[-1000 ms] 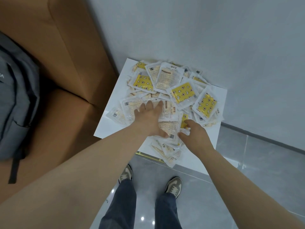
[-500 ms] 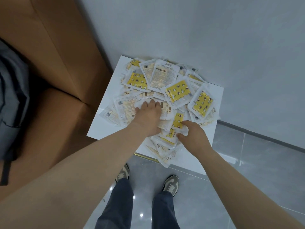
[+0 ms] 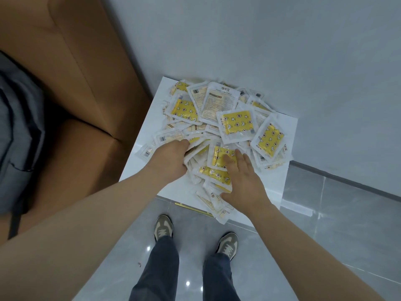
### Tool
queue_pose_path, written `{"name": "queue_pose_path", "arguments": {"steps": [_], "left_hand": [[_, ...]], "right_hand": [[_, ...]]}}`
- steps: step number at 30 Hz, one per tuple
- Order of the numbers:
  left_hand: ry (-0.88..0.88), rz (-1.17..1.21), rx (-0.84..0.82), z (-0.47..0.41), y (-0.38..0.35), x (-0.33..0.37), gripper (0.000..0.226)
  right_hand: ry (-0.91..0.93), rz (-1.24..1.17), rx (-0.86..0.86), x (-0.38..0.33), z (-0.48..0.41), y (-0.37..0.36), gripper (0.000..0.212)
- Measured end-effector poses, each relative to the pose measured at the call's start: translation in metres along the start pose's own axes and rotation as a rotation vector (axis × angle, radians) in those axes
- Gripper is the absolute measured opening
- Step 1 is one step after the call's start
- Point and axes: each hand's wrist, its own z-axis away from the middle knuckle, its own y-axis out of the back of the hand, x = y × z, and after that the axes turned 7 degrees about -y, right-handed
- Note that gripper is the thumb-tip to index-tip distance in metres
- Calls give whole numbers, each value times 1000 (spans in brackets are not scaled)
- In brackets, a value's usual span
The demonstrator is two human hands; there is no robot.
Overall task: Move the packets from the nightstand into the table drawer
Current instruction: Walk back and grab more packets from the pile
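Packets all on the nightstand, heaped across most of its white top, thickest toward the far edge by the wall. Mix of yellow patterned faces and pale printed backs. Several overhang the near edge, right of centre. Bare white top shows along the left edge and at the near right corner. Lower layers are buried, so no count possible; print too small to read apart from a barcode here and there.

Left hand sits near the left edge of the top, knuckles up, fingers curled down into the pile and closed on a bunch of packets. Fingertips are hidden under the packets, so can't tell how many it has hold of.

Right hand lies flat, palm down, on the near middle of the heap, fingers stretched out and slightly spread over a yellow packet, thumb against the packets at the near edge. Pressing, not clamping on anything.

No drawer in view. A thin gold strip shows under the near edge, mostly covered by the top and hanging packets; can't tell what it is.

Left of the nightstand: tan upholstered furniture, cut off by the frame, with a grey bag on it, also cut off. Below: grey tile floor, the person's shoes and dark trouser legs.
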Motion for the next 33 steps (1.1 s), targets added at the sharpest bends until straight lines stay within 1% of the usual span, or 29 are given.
{"name": "queue_pose_path", "arguments": {"steps": [3, 7, 9, 14, 16, 19, 21, 24, 28, 30, 33], "left_hand": [[21, 3, 2, 9, -3, -11, 26], [55, 23, -1, 13, -6, -18, 25], [70, 34, -13, 13, -7, -18, 24], [73, 62, -5, 11, -8, -21, 21], [68, 70, 3, 11, -8, -22, 21], [59, 84, 16, 10, -8, -23, 21], [58, 89, 15, 9, -8, -24, 21], [62, 92, 18, 8, -8, -25, 21], [58, 97, 29, 8, -9, -25, 22], [59, 94, 27, 8, -9, -25, 22], [61, 92, 22, 7, -8, -26, 22]], "right_hand": [[43, 48, 3, -9, -8, -5, 104], [13, -3, 22, -15, -15, -8, 105], [5, -19, 47, -15, -18, -6, 101], [36, -8, 62, -9, -22, -3, 80], [25, 21, 35, -9, -23, -4, 81], [-9, 73, -19, -12, -23, -7, 89], [-26, 124, -1, -15, -24, -8, 89], [-39, 131, 83, -18, -26, -7, 80], [-22, 57, 111, -14, -20, -7, 69], [-1, 41, 77, -12, -12, -12, 72], [-24, 48, -58, -10, -5, -18, 96]]}}
